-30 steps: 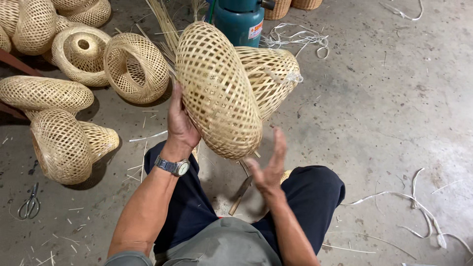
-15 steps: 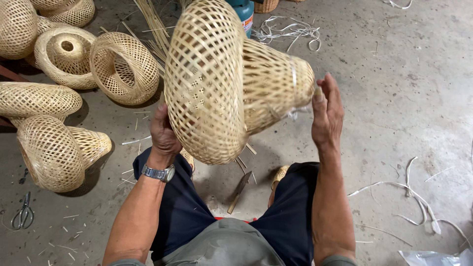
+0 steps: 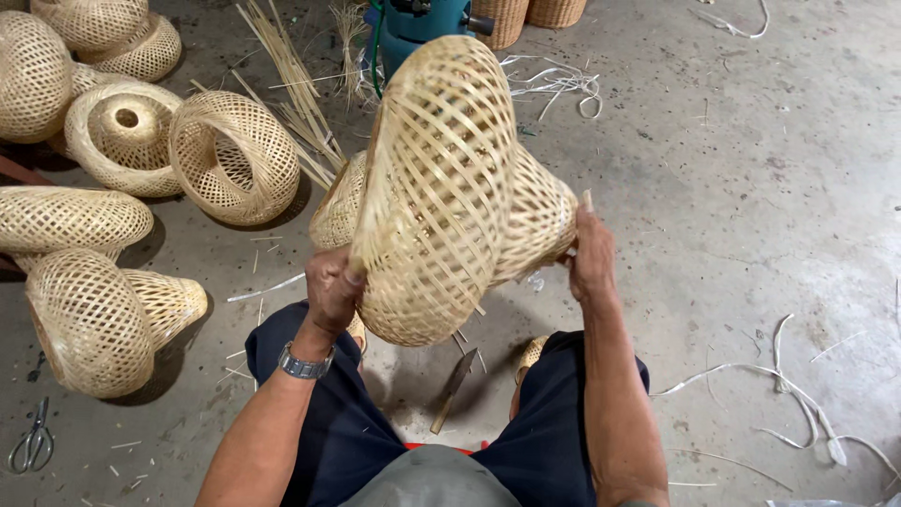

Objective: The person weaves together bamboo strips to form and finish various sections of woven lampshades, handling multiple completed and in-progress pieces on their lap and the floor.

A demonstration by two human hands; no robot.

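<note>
Currently left hand point(image 3: 330, 286) clamped on woven bamboo shade point(image 3: 441, 188) rim, right hand point(image 3: 589, 253) pinching narrow end; risk: loose strips snapping, rim slipping.

Grey concrete floor point(image 3: 751, 188) stained and scuffed, finished woven bamboo shades point(image 3: 103, 319) piled at the left, loose bamboo strips point(image 3: 291, 84) scattered near a teal machine point(image 3: 422, 23), pale shavings point(image 3: 798, 404) strewn at the right, scissors point(image 3: 33, 446) laid at the lower left.
</note>
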